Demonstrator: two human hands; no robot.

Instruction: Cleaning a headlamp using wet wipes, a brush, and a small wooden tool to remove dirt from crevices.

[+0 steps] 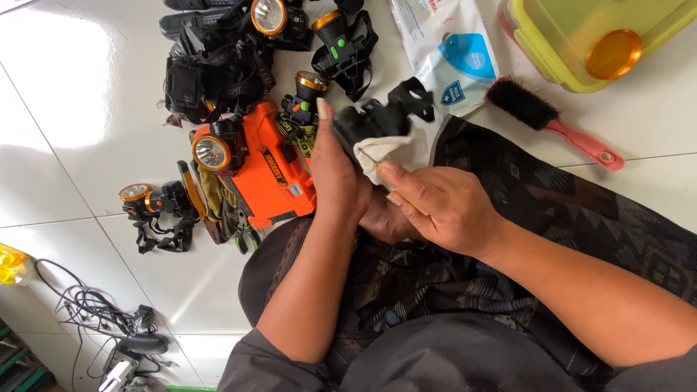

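Left hand (pixel 335 181) clamped a black headlamp (pixel 370 123) over the lap, right hand (pixel 443 207) pinched a white cloth (pixel 381 156) against it at 6 o'clock; judged risk: strap (pixel 414 98) dangling at 1 o'clock could snag, loosening the grip.

Black headlamp (pixel 367 123), white cloth (pixel 388 152), orange case (pixel 272 174), pink-handled black-bristled brush (pixel 552 122), yellow-green box (pixel 581 36), dark patterned sarong (pixel 566 210).
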